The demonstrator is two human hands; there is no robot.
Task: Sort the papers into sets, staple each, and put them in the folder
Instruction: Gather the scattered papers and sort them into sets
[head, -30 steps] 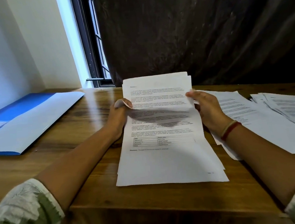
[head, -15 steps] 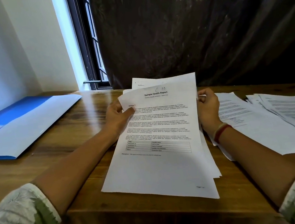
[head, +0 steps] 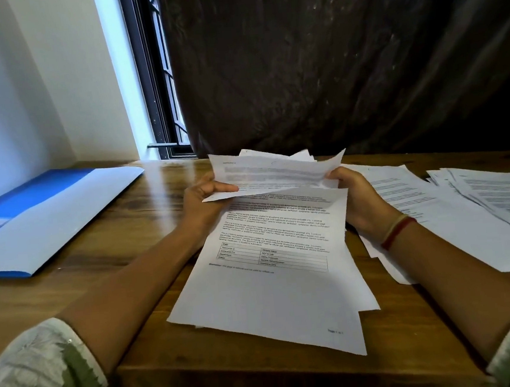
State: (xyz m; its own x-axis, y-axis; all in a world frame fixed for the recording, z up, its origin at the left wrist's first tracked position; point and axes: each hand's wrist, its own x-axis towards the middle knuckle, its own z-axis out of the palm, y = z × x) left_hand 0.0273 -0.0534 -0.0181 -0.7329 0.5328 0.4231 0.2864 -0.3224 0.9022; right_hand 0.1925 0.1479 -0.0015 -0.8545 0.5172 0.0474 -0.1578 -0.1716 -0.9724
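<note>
The left hand point(head: 204, 197) and right hand point(head: 355, 197) each keep a narrow grip on the far end of a sheaf point(head: 285, 277) lying mid-worktop point(head: 122, 245). Their thumbs pinch the top sheets point(head: 273, 170), which are bent up and back.

The sheaf is fanned and skewed. If either pinch loosens, pages could slide out of order or end up in the wrong set, and the sharp bend could crease a page. The sheaf's near corner lies close to the near edge, where a push might send sheets off.

Toward the right edge, loose papers point(head: 453, 222) lie just beside the sheaf and seem to overlap it, leaving little room there. The left side is freer, with bare wood between the sheaf and the open blue folder point(head: 49, 217) near the far left corner.
</note>
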